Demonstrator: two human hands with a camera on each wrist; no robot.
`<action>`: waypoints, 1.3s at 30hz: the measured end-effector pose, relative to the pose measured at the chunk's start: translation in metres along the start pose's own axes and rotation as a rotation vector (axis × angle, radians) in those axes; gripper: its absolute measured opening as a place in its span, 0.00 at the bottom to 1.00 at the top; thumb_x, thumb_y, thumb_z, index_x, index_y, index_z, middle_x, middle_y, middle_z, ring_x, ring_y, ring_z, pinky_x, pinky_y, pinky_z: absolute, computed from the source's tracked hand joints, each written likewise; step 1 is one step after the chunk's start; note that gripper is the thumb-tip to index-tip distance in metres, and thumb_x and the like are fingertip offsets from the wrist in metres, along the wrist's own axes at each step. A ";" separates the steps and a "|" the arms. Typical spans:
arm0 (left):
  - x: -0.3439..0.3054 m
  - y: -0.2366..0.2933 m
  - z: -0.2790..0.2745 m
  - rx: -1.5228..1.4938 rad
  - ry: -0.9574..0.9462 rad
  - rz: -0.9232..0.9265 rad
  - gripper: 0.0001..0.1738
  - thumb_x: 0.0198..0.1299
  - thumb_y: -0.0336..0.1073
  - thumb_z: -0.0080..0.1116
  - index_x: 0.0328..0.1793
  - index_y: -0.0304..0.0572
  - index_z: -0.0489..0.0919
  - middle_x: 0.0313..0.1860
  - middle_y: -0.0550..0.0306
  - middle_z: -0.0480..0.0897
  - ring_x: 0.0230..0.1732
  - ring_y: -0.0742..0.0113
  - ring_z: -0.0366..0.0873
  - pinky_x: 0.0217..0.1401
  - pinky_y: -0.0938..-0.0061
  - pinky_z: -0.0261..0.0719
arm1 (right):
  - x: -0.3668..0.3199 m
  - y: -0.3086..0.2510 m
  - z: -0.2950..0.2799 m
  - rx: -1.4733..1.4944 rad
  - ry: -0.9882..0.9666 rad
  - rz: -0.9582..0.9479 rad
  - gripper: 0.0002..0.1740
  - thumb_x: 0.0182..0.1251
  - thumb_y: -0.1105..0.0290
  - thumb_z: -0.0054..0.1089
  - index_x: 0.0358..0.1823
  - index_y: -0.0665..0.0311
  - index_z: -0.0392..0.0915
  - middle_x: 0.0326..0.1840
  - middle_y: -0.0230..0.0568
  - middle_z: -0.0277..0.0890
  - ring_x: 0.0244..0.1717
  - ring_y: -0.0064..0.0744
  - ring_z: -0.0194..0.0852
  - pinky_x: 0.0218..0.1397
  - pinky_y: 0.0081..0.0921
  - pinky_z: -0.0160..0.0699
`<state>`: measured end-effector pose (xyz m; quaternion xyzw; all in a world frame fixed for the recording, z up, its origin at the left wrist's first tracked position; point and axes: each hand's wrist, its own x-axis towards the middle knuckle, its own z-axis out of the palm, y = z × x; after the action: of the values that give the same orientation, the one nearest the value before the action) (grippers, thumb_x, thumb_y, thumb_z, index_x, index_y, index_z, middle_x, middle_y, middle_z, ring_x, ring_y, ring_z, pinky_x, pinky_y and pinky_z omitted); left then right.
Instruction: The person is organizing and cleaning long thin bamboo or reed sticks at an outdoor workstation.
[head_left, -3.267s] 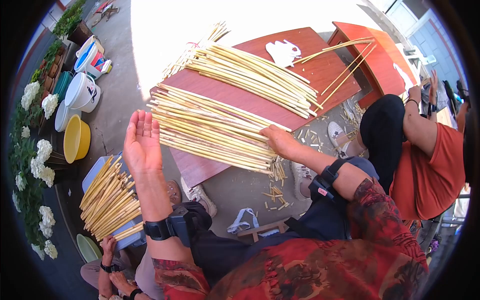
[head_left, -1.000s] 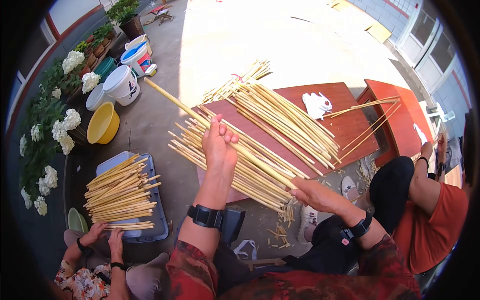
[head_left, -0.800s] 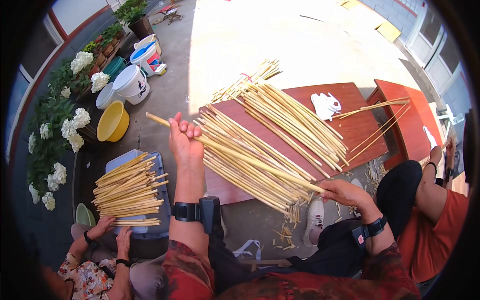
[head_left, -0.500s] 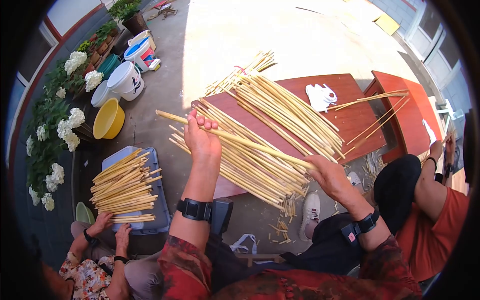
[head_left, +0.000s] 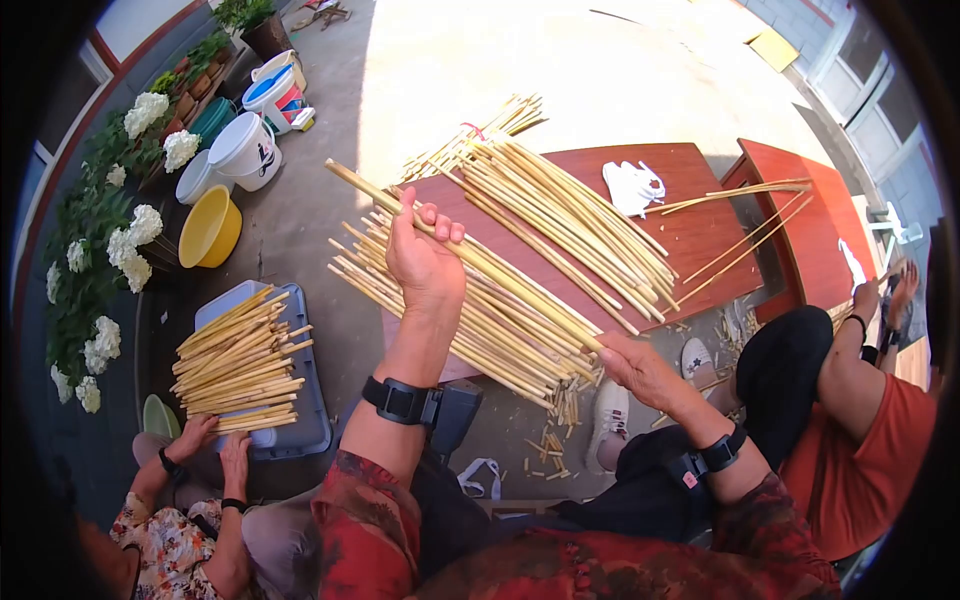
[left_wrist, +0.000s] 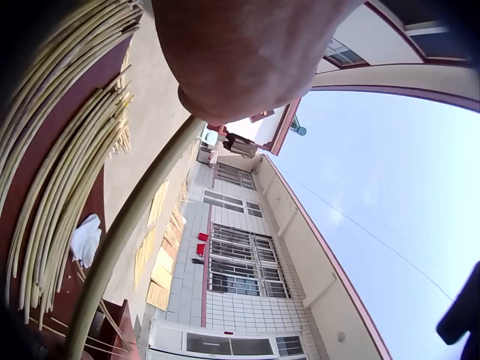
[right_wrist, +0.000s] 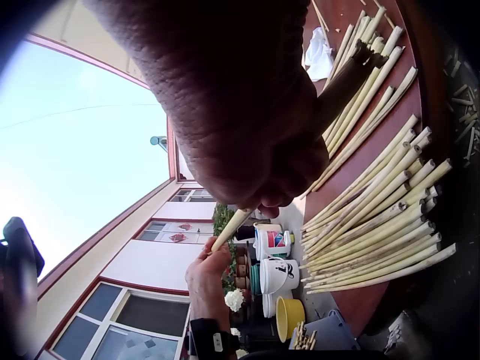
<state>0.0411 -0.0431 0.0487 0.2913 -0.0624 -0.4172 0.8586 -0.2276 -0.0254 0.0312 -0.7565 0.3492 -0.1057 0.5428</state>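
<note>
One thick pale stalk (head_left: 500, 274) is held slantwise in the air over a layer of similar stalks (head_left: 480, 340). The left hand (head_left: 425, 255), palm up, curls its fingers round the stalk near its upper left end. At the lower right end the right hand (head_left: 640, 368) grips the stalk. In the left wrist view the stalk (left_wrist: 127, 225) runs down from beneath the left hand (left_wrist: 247, 52). The right wrist view has the right hand (right_wrist: 247, 142) close up, with the left hand (right_wrist: 208, 281) farther along the stalk. A second stalk bundle (head_left: 570, 220) lies on the red board (head_left: 690, 240).
White gloves (head_left: 632, 188) and thin stalks lie on the board, beside a red table (head_left: 815, 220). A blue-grey crate (head_left: 315, 420) at left holds short stalks by a seated person's hands. Buckets and a yellow basin (head_left: 211, 228) stand behind. Another person sits at right; cut pieces litter the floor.
Over three seconds ago the left hand was raised empty and the right touched the layer; now both hold one stalk. Since half a second ago its left end has tilted up.
</note>
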 end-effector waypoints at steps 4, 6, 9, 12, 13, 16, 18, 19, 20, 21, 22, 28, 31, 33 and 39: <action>0.031 0.031 -0.024 -0.035 0.036 0.091 0.19 0.60 0.33 0.32 0.56 0.35 0.60 0.25 0.61 0.61 0.21 0.73 0.56 0.24 0.75 0.60 | -0.012 0.008 -0.009 -0.019 -0.098 0.101 0.16 0.69 0.61 0.36 0.49 0.62 0.66 0.21 0.35 0.59 0.21 0.23 0.55 0.28 0.21 0.62; 0.029 0.032 -0.029 -0.022 0.040 0.081 0.18 0.61 0.34 0.30 0.56 0.34 0.59 0.26 0.60 0.61 0.22 0.72 0.56 0.25 0.74 0.59 | -0.012 0.010 -0.007 -0.025 -0.128 0.132 0.16 0.69 0.60 0.35 0.49 0.61 0.67 0.19 0.34 0.58 0.20 0.22 0.55 0.27 0.21 0.62; 0.027 0.030 -0.035 -0.031 0.015 0.060 0.18 0.61 0.34 0.27 0.55 0.33 0.58 0.27 0.59 0.62 0.25 0.70 0.56 0.28 0.74 0.60 | -0.009 0.002 -0.004 -0.015 -0.124 0.117 0.18 0.69 0.58 0.33 0.48 0.59 0.69 0.15 0.29 0.55 0.18 0.20 0.54 0.24 0.20 0.60; 0.005 0.017 -0.030 0.031 -0.048 -0.006 0.17 0.61 0.33 0.27 0.53 0.33 0.60 0.29 0.58 0.63 0.28 0.68 0.59 0.33 0.70 0.62 | -0.005 -0.007 0.005 0.090 -0.162 0.162 0.19 0.70 0.58 0.33 0.47 0.61 0.70 0.15 0.27 0.56 0.18 0.16 0.54 0.23 0.16 0.59; -0.005 0.010 -0.031 0.042 -0.048 -0.016 0.17 0.61 0.33 0.27 0.53 0.33 0.60 0.29 0.58 0.63 0.28 0.68 0.59 0.33 0.70 0.62 | -0.004 -0.009 0.011 0.167 -0.159 0.162 0.19 0.70 0.57 0.33 0.47 0.62 0.70 0.15 0.27 0.57 0.18 0.15 0.54 0.23 0.15 0.58; -0.023 -0.005 -0.036 0.098 -0.158 -0.082 0.16 0.62 0.33 0.28 0.52 0.34 0.61 0.30 0.58 0.64 0.30 0.68 0.60 0.35 0.68 0.64 | 0.003 -0.011 0.023 0.286 -0.163 0.173 0.20 0.69 0.56 0.34 0.48 0.62 0.69 0.16 0.25 0.58 0.17 0.12 0.53 0.19 0.11 0.55; -0.025 -0.005 -0.042 0.080 -0.116 -0.127 0.16 0.62 0.33 0.29 0.53 0.34 0.61 0.32 0.57 0.66 0.31 0.67 0.63 0.37 0.68 0.66 | 0.006 -0.016 0.032 0.322 -0.162 0.221 0.20 0.70 0.57 0.33 0.47 0.64 0.71 0.16 0.26 0.59 0.18 0.14 0.53 0.21 0.13 0.57; -0.026 -0.002 -0.043 0.092 -0.115 -0.136 0.16 0.62 0.33 0.29 0.53 0.34 0.61 0.32 0.57 0.66 0.31 0.67 0.63 0.37 0.68 0.66 | 0.008 -0.015 0.036 0.336 -0.159 0.224 0.20 0.70 0.57 0.33 0.47 0.64 0.71 0.16 0.26 0.59 0.18 0.14 0.53 0.21 0.13 0.57; -0.028 0.002 -0.042 0.120 -0.126 -0.112 0.16 0.62 0.33 0.30 0.53 0.33 0.62 0.32 0.57 0.66 0.32 0.67 0.64 0.38 0.68 0.67 | 0.010 -0.012 0.040 0.305 -0.162 0.190 0.21 0.70 0.57 0.32 0.47 0.64 0.70 0.16 0.26 0.59 0.18 0.14 0.53 0.21 0.13 0.56; -0.028 0.004 -0.042 0.146 -0.142 -0.085 0.16 0.63 0.33 0.31 0.53 0.33 0.62 0.32 0.57 0.67 0.33 0.66 0.65 0.39 0.67 0.68 | 0.014 -0.011 0.041 0.270 -0.162 0.152 0.21 0.70 0.57 0.32 0.47 0.63 0.70 0.16 0.26 0.59 0.18 0.14 0.53 0.21 0.13 0.56; -0.027 0.009 -0.044 0.105 -0.166 -0.082 0.18 0.63 0.33 0.31 0.57 0.31 0.59 0.32 0.55 0.69 0.33 0.66 0.68 0.38 0.67 0.71 | 0.016 -0.011 0.042 0.262 -0.171 0.140 0.21 0.70 0.57 0.31 0.48 0.64 0.70 0.16 0.27 0.59 0.18 0.14 0.53 0.21 0.13 0.56; -0.031 0.032 -0.050 0.159 -0.132 -0.105 0.17 0.64 0.35 0.33 0.54 0.33 0.63 0.33 0.57 0.69 0.34 0.67 0.67 0.41 0.67 0.69 | 0.024 -0.014 0.055 0.285 -0.235 0.209 0.20 0.70 0.58 0.32 0.46 0.62 0.70 0.16 0.28 0.59 0.18 0.15 0.55 0.23 0.15 0.59; -0.025 0.039 -0.055 0.163 -0.114 -0.123 0.17 0.64 0.35 0.32 0.53 0.32 0.64 0.32 0.57 0.69 0.35 0.67 0.67 0.41 0.68 0.69 | 0.028 -0.013 0.061 0.224 -0.228 0.166 0.18 0.70 0.59 0.31 0.45 0.62 0.69 0.16 0.28 0.59 0.19 0.17 0.57 0.24 0.17 0.60; -0.020 0.044 -0.054 0.181 -0.094 -0.127 0.17 0.65 0.36 0.31 0.53 0.32 0.64 0.33 0.57 0.69 0.34 0.67 0.67 0.41 0.68 0.69 | 0.030 -0.013 0.064 0.190 -0.213 0.143 0.18 0.70 0.59 0.31 0.45 0.62 0.69 0.16 0.29 0.59 0.19 0.19 0.57 0.25 0.19 0.61; -0.014 0.043 -0.057 0.219 -0.059 -0.098 0.17 0.65 0.36 0.32 0.51 0.32 0.66 0.35 0.55 0.70 0.36 0.64 0.69 0.44 0.66 0.71 | 0.037 -0.004 0.064 0.071 -0.163 0.073 0.18 0.70 0.60 0.33 0.47 0.63 0.70 0.17 0.27 0.56 0.19 0.15 0.53 0.25 0.14 0.57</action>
<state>0.0818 0.0140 0.0275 0.3737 -0.1183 -0.4579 0.7979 -0.1645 -0.0005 0.0021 -0.7295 0.3271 -0.0362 0.5996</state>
